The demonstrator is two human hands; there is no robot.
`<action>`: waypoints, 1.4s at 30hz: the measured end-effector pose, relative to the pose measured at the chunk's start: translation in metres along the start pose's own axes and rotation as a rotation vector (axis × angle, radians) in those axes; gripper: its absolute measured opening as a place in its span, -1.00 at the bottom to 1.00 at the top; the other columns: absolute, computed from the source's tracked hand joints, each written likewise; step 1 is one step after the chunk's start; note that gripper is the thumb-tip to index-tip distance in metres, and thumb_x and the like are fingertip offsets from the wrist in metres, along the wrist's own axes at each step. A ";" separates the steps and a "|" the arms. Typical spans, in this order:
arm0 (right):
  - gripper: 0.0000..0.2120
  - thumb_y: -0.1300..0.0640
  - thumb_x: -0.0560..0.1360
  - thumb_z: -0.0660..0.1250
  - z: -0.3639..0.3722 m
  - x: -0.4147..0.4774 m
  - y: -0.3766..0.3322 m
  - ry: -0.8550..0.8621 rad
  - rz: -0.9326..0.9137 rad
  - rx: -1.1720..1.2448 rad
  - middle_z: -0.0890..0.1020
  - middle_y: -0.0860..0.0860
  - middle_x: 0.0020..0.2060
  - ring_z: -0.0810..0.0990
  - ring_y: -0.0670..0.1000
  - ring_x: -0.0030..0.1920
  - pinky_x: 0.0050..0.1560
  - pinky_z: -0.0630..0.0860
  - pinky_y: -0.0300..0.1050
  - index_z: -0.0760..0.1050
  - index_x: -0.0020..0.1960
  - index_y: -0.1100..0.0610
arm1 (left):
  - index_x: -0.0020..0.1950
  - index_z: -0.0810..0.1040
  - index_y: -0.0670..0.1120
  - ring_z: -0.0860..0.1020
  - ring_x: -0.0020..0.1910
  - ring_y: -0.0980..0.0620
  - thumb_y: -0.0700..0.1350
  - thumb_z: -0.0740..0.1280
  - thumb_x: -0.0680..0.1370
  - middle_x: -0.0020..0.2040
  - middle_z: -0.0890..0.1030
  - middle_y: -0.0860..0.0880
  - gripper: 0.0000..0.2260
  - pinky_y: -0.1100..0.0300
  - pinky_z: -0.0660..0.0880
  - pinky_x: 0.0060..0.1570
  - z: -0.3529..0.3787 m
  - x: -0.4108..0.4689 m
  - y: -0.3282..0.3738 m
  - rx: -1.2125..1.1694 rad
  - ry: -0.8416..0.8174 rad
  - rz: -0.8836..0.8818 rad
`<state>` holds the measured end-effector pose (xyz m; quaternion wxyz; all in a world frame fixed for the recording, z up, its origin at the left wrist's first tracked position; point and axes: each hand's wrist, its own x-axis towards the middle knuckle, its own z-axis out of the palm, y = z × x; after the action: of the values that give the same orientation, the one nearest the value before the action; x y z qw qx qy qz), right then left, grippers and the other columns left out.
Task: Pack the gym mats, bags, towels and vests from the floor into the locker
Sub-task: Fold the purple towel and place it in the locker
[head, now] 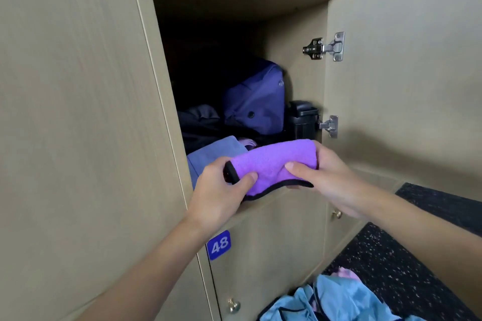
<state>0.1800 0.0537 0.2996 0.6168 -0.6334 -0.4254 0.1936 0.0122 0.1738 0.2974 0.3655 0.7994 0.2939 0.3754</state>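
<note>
Head view: the locker (292,28) stands open, its door (404,73) swung out to the right on two metal hinges, one upper (326,47) and one lower (329,125). Both hands hold a folded purple towel (273,164) with a black trim at the front edge of the locker's floor. The towel lies crosswise, its lower border hanging just over that edge.

The left hand (219,195) grips the towel's left end, thumb curled over the top and fingers wrapped underneath. The right hand (326,177) clamps the right end, thumb pressed on the near face and fingers behind the fold.

Inside, a purple bag (257,101) sits upright toward the back right. A black container (301,122) stands just beside it against the right wall, close to the lower hinge. A dark cloth (200,120) is heaped at the left, behind a pale blue cloth (211,154) that lies at the front left corner, touching the towel's left end. The back of the locker is too dark to read.

Below the opening, a blue plate (219,245) reads 48, and a brass knob (234,305) shows on the lower door. On the dark speckled floor (391,268), light blue garments (333,300) lie bunched near the foot of the lockers.
</note>
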 end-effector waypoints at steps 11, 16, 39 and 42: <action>-0.72 0.02 0.58 0.36 0.042 0.104 0.018 -0.104 0.003 0.032 0.72 0.08 -0.05 0.66 -0.02 -0.08 0.06 0.52 -0.12 0.63 0.03 0.26 | 0.48 0.19 0.12 0.33 0.31 0.13 -0.14 0.26 0.64 0.36 0.22 0.10 -0.55 0.21 0.29 0.31 0.013 0.041 -0.011 0.085 0.401 0.069; -0.70 0.02 0.52 0.43 0.079 0.140 0.025 -0.038 -0.030 0.090 0.59 -0.05 -0.07 0.55 -0.15 -0.14 -0.15 0.43 -0.32 0.44 0.17 0.08 | 0.49 0.33 -0.10 0.12 0.57 -0.08 -0.04 0.33 0.60 0.59 -0.01 -0.03 -0.52 -0.02 0.05 0.56 0.024 0.051 -0.029 0.614 0.498 0.142; -0.29 -0.13 0.57 0.31 0.081 0.145 0.102 -0.347 -0.562 -0.526 -0.16 -0.25 0.58 -0.03 -0.23 0.54 0.43 0.21 -0.12 0.02 0.59 -0.12 | 0.60 -0.25 -0.20 -0.32 0.58 -0.20 0.33 0.11 0.59 0.62 -0.16 -0.12 -0.11 -0.28 -0.42 0.42 0.031 0.058 -0.060 1.207 0.139 -0.124; -0.31 -0.17 0.57 0.27 0.090 0.150 0.097 -0.334 -0.516 -0.607 -0.13 -0.22 0.58 0.08 -0.08 0.52 0.24 0.31 -0.10 0.00 0.58 -0.15 | 0.60 -0.23 -0.21 -0.33 0.58 -0.17 0.29 0.14 0.60 0.63 -0.15 -0.12 -0.14 -0.25 -0.37 0.47 0.030 0.061 -0.059 1.162 0.133 -0.154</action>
<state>0.2240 0.2376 0.2347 0.3534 -0.6188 -0.7016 -0.0011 0.0586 0.2415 0.2600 -0.1253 0.8197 0.5310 0.1744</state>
